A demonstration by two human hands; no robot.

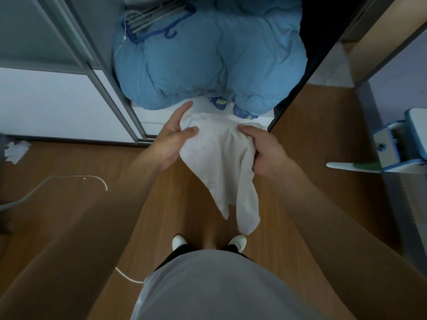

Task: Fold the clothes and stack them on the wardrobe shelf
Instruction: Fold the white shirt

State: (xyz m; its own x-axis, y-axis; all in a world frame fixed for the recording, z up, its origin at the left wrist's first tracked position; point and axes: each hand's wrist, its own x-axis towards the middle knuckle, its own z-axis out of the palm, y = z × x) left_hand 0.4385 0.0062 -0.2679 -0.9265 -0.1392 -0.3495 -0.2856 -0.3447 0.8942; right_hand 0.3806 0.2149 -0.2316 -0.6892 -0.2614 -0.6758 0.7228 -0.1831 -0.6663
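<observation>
Before the open wardrobe, above the wooden floor [312,125], a white garment [219,153] hangs in the air between both hands, its loose ends drooping toward the person's white shoes. The left hand [171,139] pinches its upper edge, thumb on the front and straighter fingers behind. The right hand [263,151] has its fingers curled tight round a bunch of the cloth. Just beyond, a blue duvet [208,58] fills the white shelf [159,117], with hangers [152,19] lying on top.

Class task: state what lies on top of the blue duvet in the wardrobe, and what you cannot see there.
A bunch of hangers, grey and blue, lies on the blue duvet near its back left. Whatever lies beneath the duvet is mostly covered.
</observation>
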